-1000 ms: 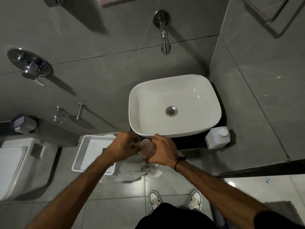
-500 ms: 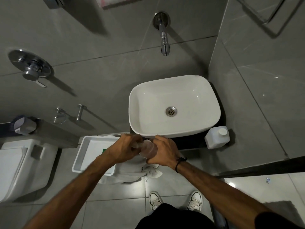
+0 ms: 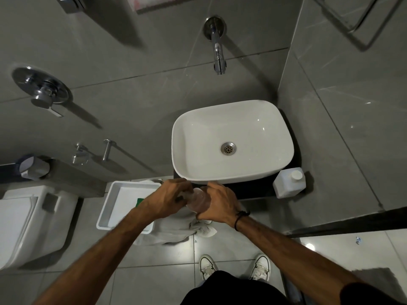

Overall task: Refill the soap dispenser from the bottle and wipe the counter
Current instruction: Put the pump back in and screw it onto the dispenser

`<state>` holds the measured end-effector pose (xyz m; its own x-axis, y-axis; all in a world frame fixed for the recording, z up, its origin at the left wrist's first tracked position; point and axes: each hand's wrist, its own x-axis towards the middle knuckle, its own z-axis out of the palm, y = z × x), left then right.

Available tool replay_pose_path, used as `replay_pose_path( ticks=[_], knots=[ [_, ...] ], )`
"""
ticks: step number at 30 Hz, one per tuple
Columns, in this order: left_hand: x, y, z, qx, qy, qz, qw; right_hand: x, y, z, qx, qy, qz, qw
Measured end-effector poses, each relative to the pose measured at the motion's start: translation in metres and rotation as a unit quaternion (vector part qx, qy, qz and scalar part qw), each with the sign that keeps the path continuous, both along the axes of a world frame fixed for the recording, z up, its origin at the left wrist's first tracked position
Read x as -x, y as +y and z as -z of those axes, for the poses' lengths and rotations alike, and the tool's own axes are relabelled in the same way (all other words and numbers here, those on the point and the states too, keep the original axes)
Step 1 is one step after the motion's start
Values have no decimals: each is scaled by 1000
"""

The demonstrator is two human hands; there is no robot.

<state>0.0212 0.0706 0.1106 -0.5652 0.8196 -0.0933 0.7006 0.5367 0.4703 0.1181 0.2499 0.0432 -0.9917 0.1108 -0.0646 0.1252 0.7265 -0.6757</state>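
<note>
Both hands' fingers clasp the clear soap dispenser [image 3: 198, 200], left hand [image 3: 168, 200] and right hand [image 3: 220, 204] (long axis roughly upright, top hidden).

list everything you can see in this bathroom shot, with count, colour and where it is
basin: 1, white, on the dark counter, centre right
drain: 1, chrome, in the basin floor
counter: 1, black, under the basin
spout: 1, chrome, on the wall above the basin
refill bottle: 1, white, capped, on the counter's right corner
dispenser: 1, clear, between both hands at the counter's front edge
tray: 1, white, left of the counter
green item: 1, in the tray, mostly hidden
cloth: 1, white, below the hands
toilet: 1, white, lower left
wall valve: 1, chrome, upper left
shoes: 2, white, bottom centre
left hand: 1, gripping the dispenser's top
right hand: 1, gripping its body
</note>
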Motion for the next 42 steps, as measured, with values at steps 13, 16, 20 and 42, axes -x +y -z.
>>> replay_pose_path(
  ticks=[13, 16, 20, 42],
  knots=[
    [4, -6, 5, 48, -21, -43, 998, -2, -1, 1, -25, 20, -24, 999],
    [6, -5, 8, 66, 6, 5, 998, -2, -2, 6, -25, 12, -26, 999],
    [5, -6, 8, 88, 15, 41, 995, -2, -5, 8, -17, -5, -24, 1000],
    [2, -21, -12, -39, -41, -41, 998, -8, -3, 16, 1, -27, -15, 1000]
  ],
)
